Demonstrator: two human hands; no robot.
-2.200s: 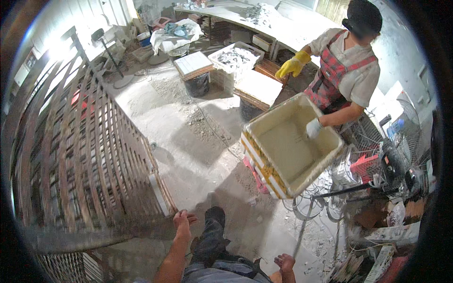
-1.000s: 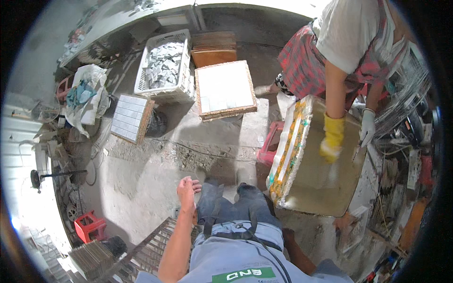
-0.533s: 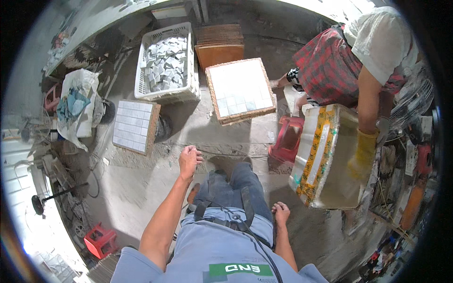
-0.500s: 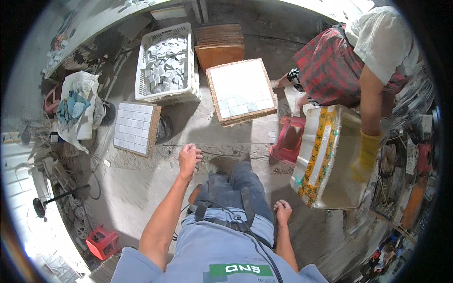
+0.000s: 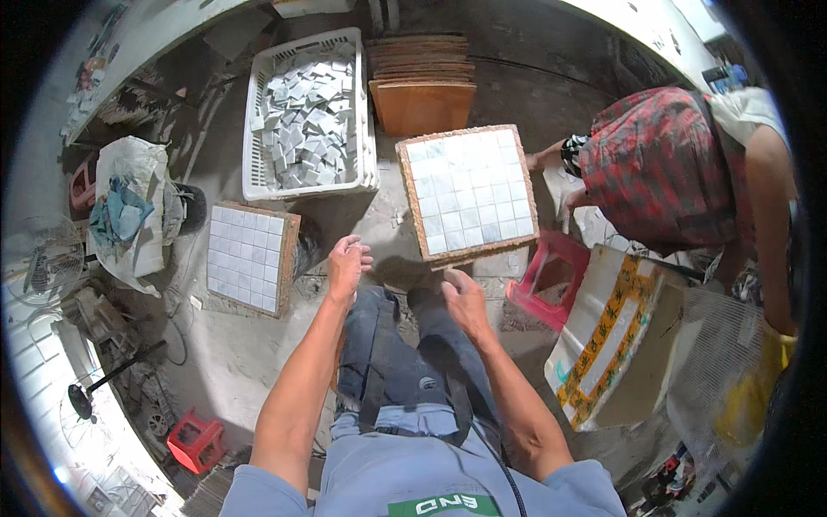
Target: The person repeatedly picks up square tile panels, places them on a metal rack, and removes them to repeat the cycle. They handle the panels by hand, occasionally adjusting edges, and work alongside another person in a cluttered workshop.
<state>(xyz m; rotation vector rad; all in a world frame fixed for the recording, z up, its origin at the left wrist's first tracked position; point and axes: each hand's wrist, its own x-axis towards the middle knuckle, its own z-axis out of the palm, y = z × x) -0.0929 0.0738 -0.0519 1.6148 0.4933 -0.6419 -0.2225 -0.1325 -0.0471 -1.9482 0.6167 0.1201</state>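
1. Just beyond the knees, a little right of centre: the square tiled board [image 5: 469,194], pale tiles upward. Right of the white crate [image 5: 359,112], nearer than the stack of brown boards [image 5: 424,105], with the red stool [image 5: 521,295] close by the near right corner.

2. Left hand [image 5: 346,263]: empty, fingers loosely bent, in the gap between the tiled board and the second tiled board [image 5: 245,258], apart from both.

3. Right hand [image 5: 465,297]: fingers curled, just at the near edge of the tiled board. Palm hidden; contact or gap, gripping or not, cannot tell.

4. Probably heavy for such a flat shape, and stiff. Tile faces likely smooth and slippery, brittle at the corners, perhaps loose on the backing if tilted. Rough brown edges likely better for friction, though perhaps crumbly.

5. Best taken by the left and right edges at mid-length, fingers underneath, thumbs on the rim rather than on the tiles. Best kept level.

6. Nearly square, so no clear long axis. Near edge turned roughly toward the body, right end slightly farther off; side edges running away and leaning a little left. Looks close to flat, with fisheye bending making exact tilt hard to judge.
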